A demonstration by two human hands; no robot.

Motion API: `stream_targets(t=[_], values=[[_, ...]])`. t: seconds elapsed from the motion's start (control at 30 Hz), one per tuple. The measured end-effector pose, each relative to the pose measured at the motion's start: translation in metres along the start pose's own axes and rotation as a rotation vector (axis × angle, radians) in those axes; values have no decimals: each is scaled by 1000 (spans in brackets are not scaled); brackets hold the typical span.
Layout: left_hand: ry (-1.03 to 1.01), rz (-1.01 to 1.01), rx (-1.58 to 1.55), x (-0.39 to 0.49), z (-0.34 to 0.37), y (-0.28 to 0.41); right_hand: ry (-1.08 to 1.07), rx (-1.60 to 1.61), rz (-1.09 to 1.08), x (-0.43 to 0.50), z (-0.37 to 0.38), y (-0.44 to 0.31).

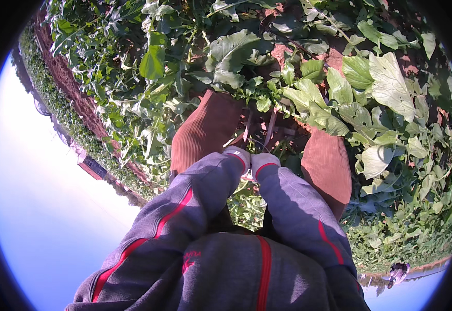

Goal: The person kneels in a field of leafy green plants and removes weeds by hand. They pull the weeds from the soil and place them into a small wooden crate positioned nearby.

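Note:
My left hand (238, 153), in a whitish glove, is low between my knees. Close beside it is my right hand (265, 160) in a similar glove. The fingers of both hands are mostly hidden, so what they hold, if anything, cannot be told. Just past the gloves, pale narrow bars (271, 126) stand out against dark shade and soil, with a thin curved strand near them. Broad green leaves, some with holes (391, 83), lie beyond and to the right of my legs. A large leaf (232, 54) spreads past my left knee.
My knees in brown ribbed trousers (206, 130) frame the hands. Dense leafy plants (109, 58) grow around me, with reddish soil (335, 60) between them. A bare soil strip (82, 109) runs along the left. Far off are a small building (92, 167) and another person (399, 274).

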State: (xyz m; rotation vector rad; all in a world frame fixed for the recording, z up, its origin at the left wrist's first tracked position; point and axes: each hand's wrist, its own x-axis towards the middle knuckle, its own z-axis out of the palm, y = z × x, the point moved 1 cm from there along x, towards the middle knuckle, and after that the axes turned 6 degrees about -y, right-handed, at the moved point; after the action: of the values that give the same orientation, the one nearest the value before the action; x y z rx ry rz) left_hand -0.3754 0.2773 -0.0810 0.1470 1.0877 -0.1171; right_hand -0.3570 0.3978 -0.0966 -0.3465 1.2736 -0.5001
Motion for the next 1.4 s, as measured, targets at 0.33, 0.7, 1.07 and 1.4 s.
stream_targets(t=[0.33,0.7,1.07,1.4], values=[[-26,-29,121,20,2,-9,-17,94,-152,4,5,7],[-43,-7,225,32,-24,-41,12,215,-99,27,-11,-11],[-134,55,251,26,-43,-49,-21,246,-94,30,-20,-18],[-9,83,216,15,-73,-45,20,282,-147,37,-41,3]])
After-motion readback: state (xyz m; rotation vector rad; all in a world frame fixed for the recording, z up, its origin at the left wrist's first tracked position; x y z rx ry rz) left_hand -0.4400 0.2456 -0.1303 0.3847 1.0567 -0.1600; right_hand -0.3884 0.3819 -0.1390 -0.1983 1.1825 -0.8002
